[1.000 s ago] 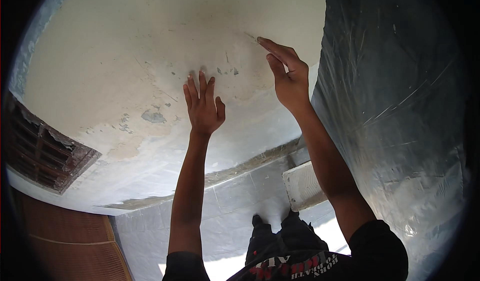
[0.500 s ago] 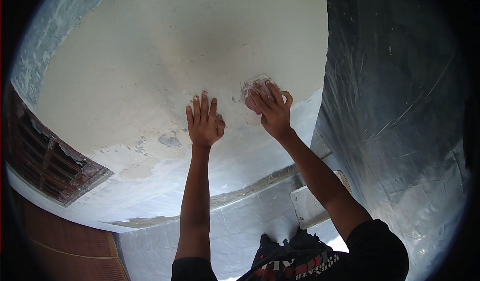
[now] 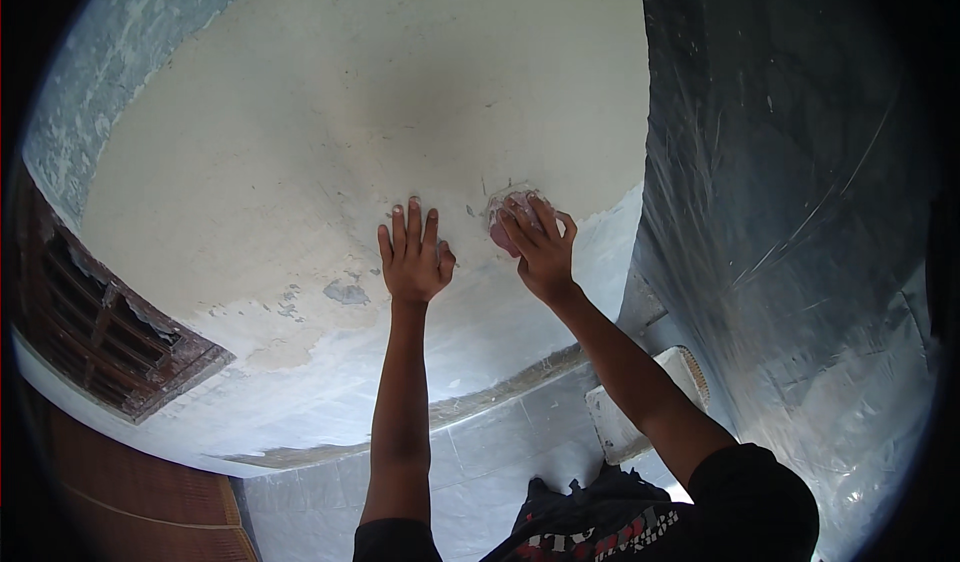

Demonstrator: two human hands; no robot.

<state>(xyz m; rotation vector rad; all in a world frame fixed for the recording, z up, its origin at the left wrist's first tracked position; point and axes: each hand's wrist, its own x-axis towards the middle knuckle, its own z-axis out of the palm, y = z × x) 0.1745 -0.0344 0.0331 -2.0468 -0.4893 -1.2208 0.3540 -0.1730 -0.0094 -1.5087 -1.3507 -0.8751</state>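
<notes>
My left hand (image 3: 415, 267) lies against the pale plastered wall (image 3: 280, 142), its fingers stretched out and the thumb apart, with nothing in it. To its right, my right hand (image 3: 545, 247) presses a dusty pinkish-red pad (image 3: 503, 239) to the wall, fingers bent over it. The pad has a whitish, crumpled edge and looks like folded sandpaper, though the fingers cover much of it. Below and left of my left hand, a grey chipped patch (image 3: 346, 293) shows where the surface has flaked.
A dark plastic sheet (image 3: 770, 192) hangs along the right side. At lower left is a brown slatted vent frame (image 3: 110, 327), above a reddish-brown woven panel (image 3: 130, 477). A white tray-like container (image 3: 617, 430) stands on the grey covered floor (image 3: 490, 452) under my right arm.
My right hand and the pad have slid slightly down the wall. My left hand stays at about the same spot on it, while the whole view has shifted a little.
</notes>
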